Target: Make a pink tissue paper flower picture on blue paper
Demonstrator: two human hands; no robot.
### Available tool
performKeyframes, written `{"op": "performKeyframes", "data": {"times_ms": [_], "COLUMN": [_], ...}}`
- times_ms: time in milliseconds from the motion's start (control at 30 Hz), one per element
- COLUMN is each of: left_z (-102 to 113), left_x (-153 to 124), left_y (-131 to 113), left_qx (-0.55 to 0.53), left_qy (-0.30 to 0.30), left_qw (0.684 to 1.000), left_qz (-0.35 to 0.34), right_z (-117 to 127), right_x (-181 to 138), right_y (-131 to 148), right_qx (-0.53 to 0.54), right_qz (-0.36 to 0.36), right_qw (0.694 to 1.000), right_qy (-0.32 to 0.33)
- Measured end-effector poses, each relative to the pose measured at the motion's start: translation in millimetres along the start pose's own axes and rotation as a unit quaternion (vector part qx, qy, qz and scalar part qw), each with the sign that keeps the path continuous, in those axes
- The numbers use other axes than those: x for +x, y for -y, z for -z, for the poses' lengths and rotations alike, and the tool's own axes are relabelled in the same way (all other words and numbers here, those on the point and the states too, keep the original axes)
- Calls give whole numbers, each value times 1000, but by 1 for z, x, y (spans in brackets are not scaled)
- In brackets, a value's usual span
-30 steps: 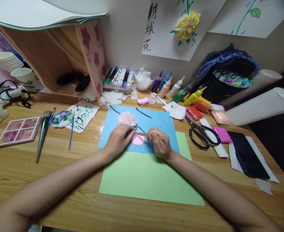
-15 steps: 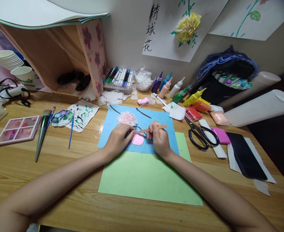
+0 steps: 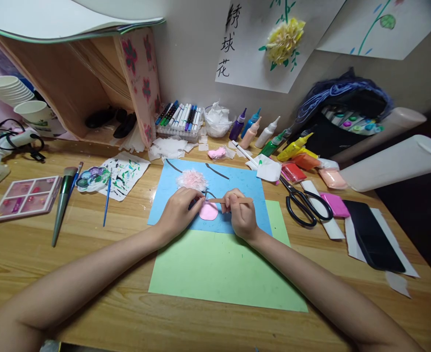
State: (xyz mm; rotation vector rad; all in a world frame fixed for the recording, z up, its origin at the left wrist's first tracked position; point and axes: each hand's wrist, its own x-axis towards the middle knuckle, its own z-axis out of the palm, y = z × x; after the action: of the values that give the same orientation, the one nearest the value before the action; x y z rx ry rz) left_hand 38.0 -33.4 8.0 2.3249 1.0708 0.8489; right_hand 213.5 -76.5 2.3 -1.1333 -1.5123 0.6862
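A blue paper sheet (image 3: 237,183) lies on the wooden desk, overlapping a green sheet (image 3: 222,269). On the blue sheet sit a fluffy pink flower (image 3: 192,179) and a flat pink clay piece (image 3: 208,211). My right hand (image 3: 241,215) is closed on a thin wooden modelling stick (image 3: 233,200), held nearly level with its tip at the top edge of the pink clay. My left hand (image 3: 180,211) is curled, fingertips pressed at the clay's upper left edge, close to the stick's tip.
Black scissors (image 3: 303,205), clay packets (image 3: 294,171) and a dark phone (image 3: 373,237) lie right. Paint bottles (image 3: 252,129), markers (image 3: 180,117) and tissue bits line the back wall. Brushes (image 3: 63,203), a palette (image 3: 92,177) and a pink tray (image 3: 26,195) lie left.
The stick in my right hand tipped up half a second ago and has come back level, its tip at the clay's top edge. My left hand has stayed put.
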Motion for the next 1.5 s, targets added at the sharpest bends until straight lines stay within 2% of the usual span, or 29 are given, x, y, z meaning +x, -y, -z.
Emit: {"op": "performKeyframes", "data": {"times_ms": [233,333,433,567,767,1033,1400,1500], "left_z": [1,2,2,2,2,3,5,4], "left_x": [1,1,1,1,1,0,2,1], "left_y": [-1,-2,-2,-1,-2,-6,-8,-7], "left_qx": [3,5,3,-9,8,61,63,62], "left_qy": [2,3,-3,-12,-2,50,62,66], "left_qw": [1000,1000,1000,1000,999,995,993,992], "left_qz": [-5,-3,1,9,33,62,75,83], "right_z": [1,0,-1,0,0,0,-2,-1], "right_x": [-2,0,2,-1,-3,-2,3,2], "right_y": [5,6,5,2,0,-2,1,1], "right_qx": [-70,-77,-30,22,13,28,-17,-1], "right_qz": [83,50,9,13,20,20,-10,-11], "right_qw": [992,995,999,1000,1000,999,1000,1000], "right_qy": [64,47,11,-13,-2,2,8,3]}}
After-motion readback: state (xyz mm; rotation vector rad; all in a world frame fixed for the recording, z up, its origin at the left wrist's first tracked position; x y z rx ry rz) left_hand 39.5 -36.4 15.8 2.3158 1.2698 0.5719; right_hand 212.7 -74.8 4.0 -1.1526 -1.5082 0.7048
